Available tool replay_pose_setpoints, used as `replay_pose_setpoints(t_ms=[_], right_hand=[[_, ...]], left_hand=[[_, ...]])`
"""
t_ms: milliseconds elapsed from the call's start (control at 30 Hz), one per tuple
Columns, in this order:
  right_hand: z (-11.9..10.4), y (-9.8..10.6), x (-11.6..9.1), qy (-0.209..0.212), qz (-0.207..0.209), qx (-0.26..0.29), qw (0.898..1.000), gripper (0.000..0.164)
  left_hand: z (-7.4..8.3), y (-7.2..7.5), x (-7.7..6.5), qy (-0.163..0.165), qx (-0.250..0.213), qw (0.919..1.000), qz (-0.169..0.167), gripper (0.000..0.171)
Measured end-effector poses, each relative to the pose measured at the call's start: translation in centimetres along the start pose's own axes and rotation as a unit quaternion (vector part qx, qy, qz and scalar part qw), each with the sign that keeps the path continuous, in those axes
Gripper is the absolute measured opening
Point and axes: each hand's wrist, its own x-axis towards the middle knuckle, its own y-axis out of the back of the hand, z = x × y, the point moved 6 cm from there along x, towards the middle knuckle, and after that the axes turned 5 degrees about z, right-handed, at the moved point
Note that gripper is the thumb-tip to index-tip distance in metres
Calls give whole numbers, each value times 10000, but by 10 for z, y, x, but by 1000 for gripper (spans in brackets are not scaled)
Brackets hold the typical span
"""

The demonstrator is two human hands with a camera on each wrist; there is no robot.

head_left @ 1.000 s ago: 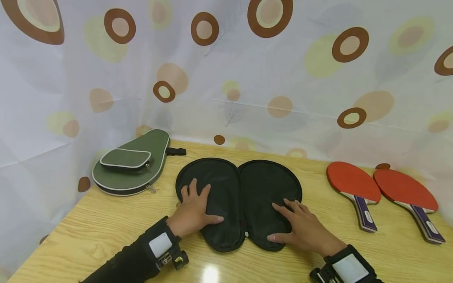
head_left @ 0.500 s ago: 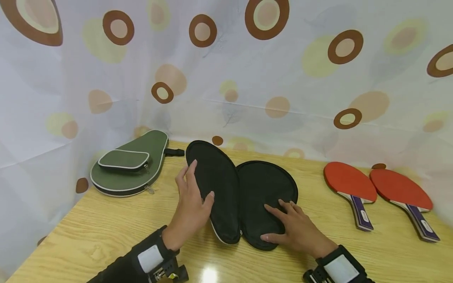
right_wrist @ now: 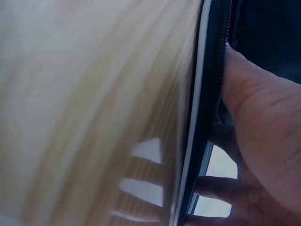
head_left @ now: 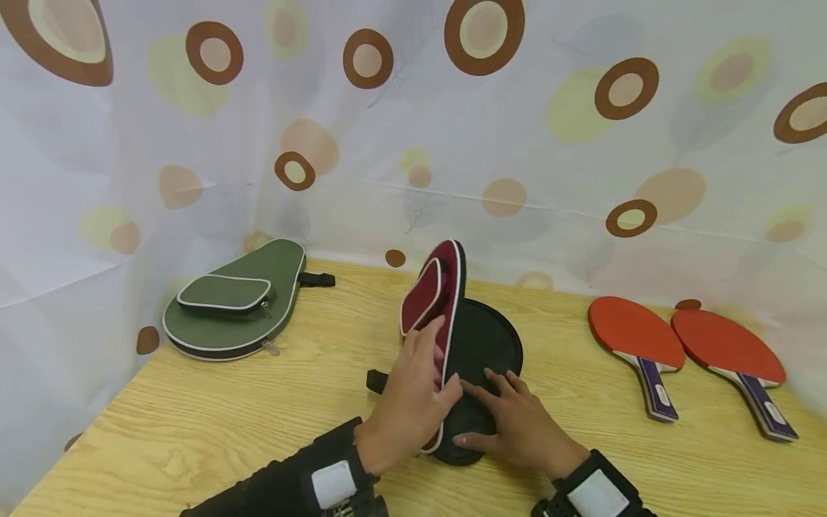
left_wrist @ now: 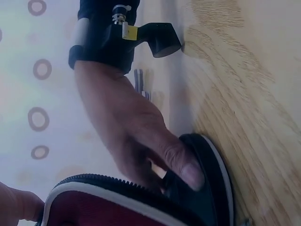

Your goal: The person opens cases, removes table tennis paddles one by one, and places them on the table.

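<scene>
A dark red table tennis bat case with white piping and a black inside lies unzipped. Its left half stands almost on edge, the red outer face and small pocket turned left. My left hand lies with fairly straight fingers against that red face, thumb at the piped rim. With fingers spread, my right hand rests on the black half, which lies flat. In the left wrist view, the zip edge of the red half rises in front of my right hand. The right wrist view shows my right thumb and fingers over the case rim.
A green bat case with a pocket and black strap lies at the back left. Two red bats with purple handles lie on the right of the wooden table. A patterned curtain hangs behind.
From lying flat, the case's left half has swung up and to the right, showing its red outside. My left hand has moved right with it; my right hand has stayed on the other half.
</scene>
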Motion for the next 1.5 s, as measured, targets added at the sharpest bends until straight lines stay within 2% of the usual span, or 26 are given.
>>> replay_pose_setpoints(t_ms=[167,333,433,633,733,800,933,1100,1167,1300,1367,1500], right_hand=[[-3,-4,0,173,64,-16,9998,78],[-4,-1,-2,832,169,106,9963,67],[-2,2,-4,1110,-127,456,9927,63],[16,10,-14,671,-1205,1162,9836,63],[25,16,-21,553,-1502,1377,9775,59],[30,21,-25,561,-1551,1454,9755,55],[36,34,-26,513,-1267,1367,9811,47],[37,47,-22,130,-626,1239,9902,41],[35,51,-18,86,-322,1177,9925,40],[28,56,-11,126,301,1007,9944,43],[25,57,-7,148,530,872,9947,47],[24,54,4,39,755,505,9959,57]], left_hand=[[0,-25,7,38,43,9996,-292,60],[-3,-47,11,72,155,9983,-558,56],[-5,-57,11,123,276,9966,-766,53],[-14,-71,7,272,495,9916,-1161,47],[-18,-76,5,351,626,9879,-1371,46],[-21,-79,3,406,712,9852,-1505,44],[-24,-83,2,531,923,9776,-1815,41],[-25,-84,0,545,1383,9637,-2219,53],[-24,-85,-2,413,1655,9566,-2364,56],[-20,-85,-6,-75,2269,9407,-2522,56],[-20,-85,-8,-263,2409,9368,-2524,56],[-21,-86,-10,-411,2415,9339,-2603,57]])
